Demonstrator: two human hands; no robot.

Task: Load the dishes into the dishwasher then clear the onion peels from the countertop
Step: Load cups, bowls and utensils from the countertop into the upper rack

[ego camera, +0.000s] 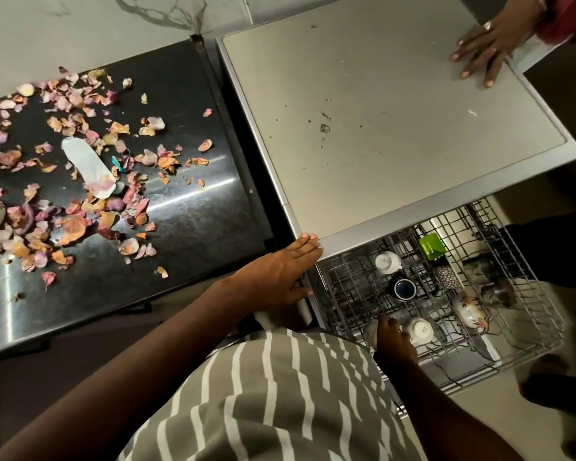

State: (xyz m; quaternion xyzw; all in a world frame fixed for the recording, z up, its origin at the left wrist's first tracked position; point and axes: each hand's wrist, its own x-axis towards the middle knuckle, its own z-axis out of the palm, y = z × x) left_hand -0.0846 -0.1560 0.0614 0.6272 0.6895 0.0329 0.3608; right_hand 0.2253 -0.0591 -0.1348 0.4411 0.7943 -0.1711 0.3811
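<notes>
The dishwasher's wire rack [526, 354] is pulled out below the grey dishwasher top [379, 121]. It holds upturned white cups [387, 263], a dark blue cup [404, 289], a green cup [432, 248], a patterned bowl [469, 314] and dark glasses. My right hand [393, 341] reaches into the rack's near left corner and its fingers grip a white cup [421, 331] there. My left hand [280, 274] rests flat, fingers straight, against the front left corner of the dishwasher top. Onion peels [80, 154] lie scattered over the black countertop [193, 234] at left.
Another person's hand [482, 51] presses flat on the far right of the dishwasher top. A white scrap [87, 164] lies among the peels. Pale objects sit at the counter's left edge. White marble wall stands behind. Someone's feet are on the floor at right.
</notes>
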